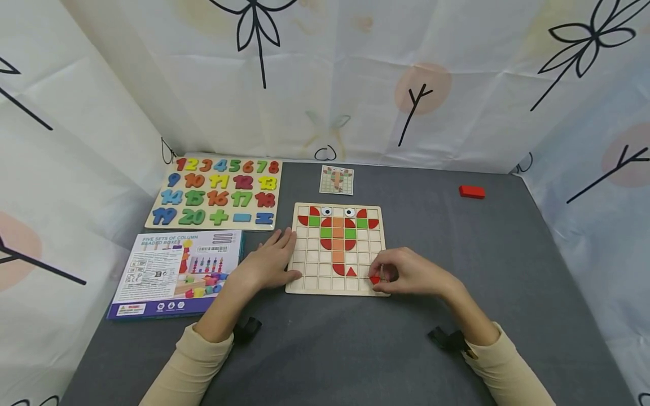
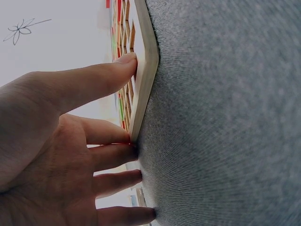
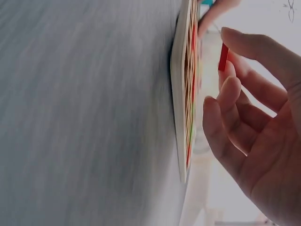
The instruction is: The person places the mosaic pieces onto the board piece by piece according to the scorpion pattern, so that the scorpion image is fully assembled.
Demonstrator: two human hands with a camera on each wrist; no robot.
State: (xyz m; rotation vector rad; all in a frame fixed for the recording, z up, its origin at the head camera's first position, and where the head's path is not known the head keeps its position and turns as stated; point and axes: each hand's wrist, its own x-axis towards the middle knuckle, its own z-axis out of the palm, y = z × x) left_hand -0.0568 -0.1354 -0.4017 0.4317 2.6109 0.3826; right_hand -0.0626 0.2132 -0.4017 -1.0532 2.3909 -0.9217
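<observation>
A square wooden grid board (image 1: 311,286) lies on the grey table, with red, green and orange pieces and two eye pieces set in its cells. At the board's left edge is my left hand (image 1: 265,263), fingers spread; its thumb (image 2: 101,82) rests on the near corner in the left wrist view. My right hand (image 1: 412,273) pinches a small flat red piece (image 3: 223,57) between thumb and forefinger, over the board's lower right part. A red triangle (image 1: 351,272) and a red quarter-round piece (image 1: 338,269) sit in the lower rows.
Behind the board lies a small pattern card (image 1: 336,180). A number puzzle board (image 1: 231,214) stands at the back left, and a printed box (image 1: 152,279) lies in front of it. A red block (image 1: 471,192) is at the back right. Patterned cloth (image 1: 345,73) surrounds the table.
</observation>
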